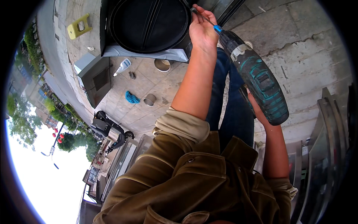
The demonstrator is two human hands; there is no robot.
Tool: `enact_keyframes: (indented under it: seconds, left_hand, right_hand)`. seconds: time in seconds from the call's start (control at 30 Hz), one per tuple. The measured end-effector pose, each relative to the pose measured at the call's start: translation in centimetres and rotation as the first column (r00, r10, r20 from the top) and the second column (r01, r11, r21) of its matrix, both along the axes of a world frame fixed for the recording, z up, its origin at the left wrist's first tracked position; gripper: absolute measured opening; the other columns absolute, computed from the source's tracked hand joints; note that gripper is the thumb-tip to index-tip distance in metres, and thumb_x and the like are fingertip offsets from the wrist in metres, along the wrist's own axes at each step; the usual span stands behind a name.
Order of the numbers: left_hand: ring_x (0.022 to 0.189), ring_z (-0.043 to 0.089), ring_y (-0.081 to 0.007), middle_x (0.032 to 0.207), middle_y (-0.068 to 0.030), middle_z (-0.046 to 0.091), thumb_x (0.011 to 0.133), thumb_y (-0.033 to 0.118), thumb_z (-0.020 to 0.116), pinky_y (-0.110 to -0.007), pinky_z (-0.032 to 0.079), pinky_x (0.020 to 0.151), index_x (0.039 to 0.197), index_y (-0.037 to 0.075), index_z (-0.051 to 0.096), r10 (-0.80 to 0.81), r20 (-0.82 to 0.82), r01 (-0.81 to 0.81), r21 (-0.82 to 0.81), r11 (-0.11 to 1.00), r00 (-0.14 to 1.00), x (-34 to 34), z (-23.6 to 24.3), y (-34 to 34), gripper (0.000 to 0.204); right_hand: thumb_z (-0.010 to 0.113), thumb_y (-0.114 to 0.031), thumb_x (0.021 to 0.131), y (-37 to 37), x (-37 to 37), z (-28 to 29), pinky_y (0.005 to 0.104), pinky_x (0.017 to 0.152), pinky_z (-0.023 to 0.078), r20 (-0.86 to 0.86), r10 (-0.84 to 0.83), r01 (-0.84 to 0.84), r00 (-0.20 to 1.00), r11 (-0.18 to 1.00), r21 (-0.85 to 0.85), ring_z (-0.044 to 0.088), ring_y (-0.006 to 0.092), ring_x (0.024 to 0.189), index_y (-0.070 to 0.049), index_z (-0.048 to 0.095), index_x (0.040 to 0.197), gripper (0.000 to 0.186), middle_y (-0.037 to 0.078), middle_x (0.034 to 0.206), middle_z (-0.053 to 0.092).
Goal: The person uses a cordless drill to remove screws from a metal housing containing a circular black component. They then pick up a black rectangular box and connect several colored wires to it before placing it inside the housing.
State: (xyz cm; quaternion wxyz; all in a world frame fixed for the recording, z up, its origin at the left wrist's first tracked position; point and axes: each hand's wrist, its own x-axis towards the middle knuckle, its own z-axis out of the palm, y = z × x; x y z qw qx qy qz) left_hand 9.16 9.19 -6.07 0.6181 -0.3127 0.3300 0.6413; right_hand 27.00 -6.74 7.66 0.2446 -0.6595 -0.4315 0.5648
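My right hand (256, 107) is wrapped round the grip of a teal and black cordless drill (263, 76); the drill's body hides most of its fingers. A long thin bit (206, 18) sticks out of the blue collar (217, 28) at the drill's front, pointing up and left. My left hand (203, 29) is closed at the bit's tip, palm up, its fingertips pinching a small round metal piece (194, 10) that I cannot make out further. Right beside those fingertips lies the rim of a large round black pan-like part (149, 26) with raised ribs, set in a dark frame.
On the tiled floor to the left are a white bottle (122, 67), a round tub (162, 65), a cup-like can (150, 99) and a blue mesh cloth (132, 97). Beyond stand a grey metal box (93, 79), a yellow stool (79, 26) and a scooter (110, 128). Glass-fronted metal frames (317, 160) are at right.
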Motion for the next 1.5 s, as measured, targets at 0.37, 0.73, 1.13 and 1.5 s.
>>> enact_keyframes:
  seconds: [0.37, 0.73, 1.13, 1.5]
  left_hand:
    - [0.077, 0.063, -0.0181, 0.084, -0.0053, 0.062, 0.099, 0.021, 0.044, -0.036, 0.048, 0.074, 0.098, 0.004, 0.055, 0.069, 0.013, -0.069, -0.043, 0.997, 0.997, -0.1, -2.4, 1.0, 0.020]
    - [0.077, 0.063, -0.0178, 0.085, -0.0038, 0.060, 0.100, 0.020, 0.043, -0.037, 0.051, 0.075, 0.099, 0.004, 0.054, 0.145, -0.077, -0.157, -0.184, 0.970, 0.986, 1.1, -1.6, 2.1, 0.019]
    - [0.079, 0.064, -0.0160, 0.085, -0.0035, 0.062, 0.100, 0.022, 0.044, -0.037, 0.053, 0.078, 0.098, 0.004, 0.055, 0.083, -0.167, -0.116, -0.199, 0.973, 0.982, 1.1, -1.6, 2.3, 0.022]
    - [0.074, 0.063, -0.0158, 0.084, -0.0030, 0.062, 0.100, 0.024, 0.045, -0.040, 0.053, 0.076, 0.097, 0.006, 0.056, 0.092, -0.134, -0.122, -0.237, 0.964, 0.987, 0.9, -1.9, 2.4, 0.021]
  right_hand:
    - [0.065, -0.012, 0.086, -0.6, 0.0, -2.4, 0.0355, 0.082, 0.048, -0.191, -0.130, 0.108, 0.973, 0.986, -0.123, 0.063, 0.0270, 0.092, -0.004, 0.068, 0.104, 0.020, 0.011, 0.104, 0.067]
    - [0.065, -0.012, 0.086, 1.9, 0.1, 0.3, 0.0355, 0.082, 0.049, 0.016, 0.059, -0.059, 0.998, 0.998, -0.016, 0.063, 0.0248, 0.093, -0.004, 0.067, 0.106, 0.022, 0.011, 0.104, 0.068]
    - [0.074, -0.006, 0.074, 1.5, 0.5, -0.9, 0.0342, 0.072, 0.051, 0.128, 0.081, -0.110, 0.988, 0.965, 0.238, 0.066, 0.0230, 0.080, -0.003, 0.065, 0.094, 0.022, 0.009, 0.087, 0.068]
    - [0.072, -0.010, 0.078, 1.8, 0.9, -0.9, 0.0350, 0.077, 0.049, 0.099, 0.103, -0.116, 0.990, 0.984, 0.132, 0.065, 0.0238, 0.085, -0.005, 0.065, 0.097, 0.021, 0.009, 0.092, 0.068]
